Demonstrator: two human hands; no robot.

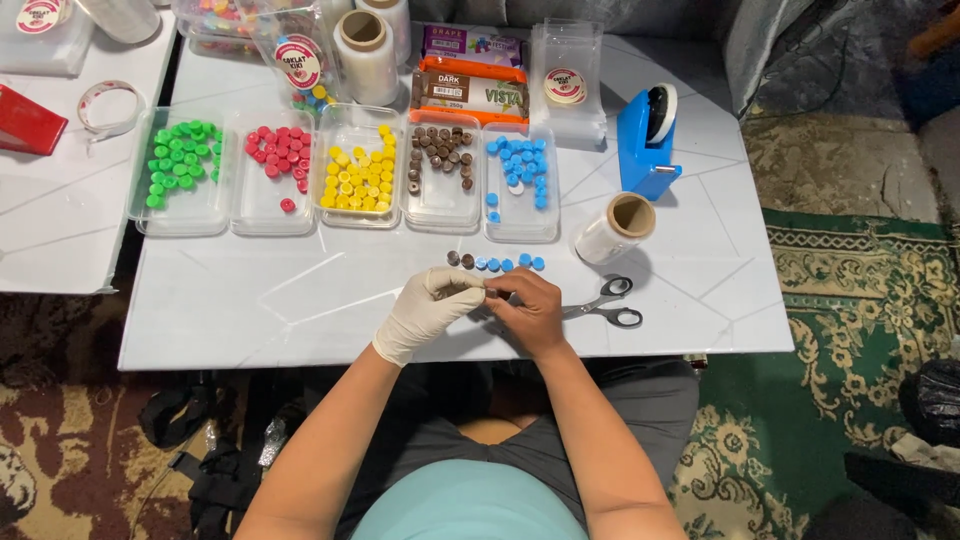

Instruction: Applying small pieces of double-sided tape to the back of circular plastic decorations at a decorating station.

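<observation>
Both hands meet at lower centre of the frame, right over the white marbled worktop (300, 300). The left hand (430, 305), in a thin white glove, and the bare right hand (530, 310) have their fingertips pinched together on something tiny between them. It's too small and hidden to make out, so the grip of each is narrow, but I can't tell exactly what it's holding.

Just above the hands sits a short row of small round brown and blue candy pieces (497, 262), lying loose on the worktop. Right beside the right hand, towards the right of the frame, are grey metal scissors (607, 303), and above those a roll of clear film on a cardboard core (615, 228), tipped on its side.

Across the upper middle there's a line of five clear plastic trays: green pieces (178, 155), red pieces (280, 152), yellow pieces (362, 172), brown pieces (441, 150) and blue pieces (520, 168). A blue tape dispenser (648, 140) stands at upper right.
</observation>
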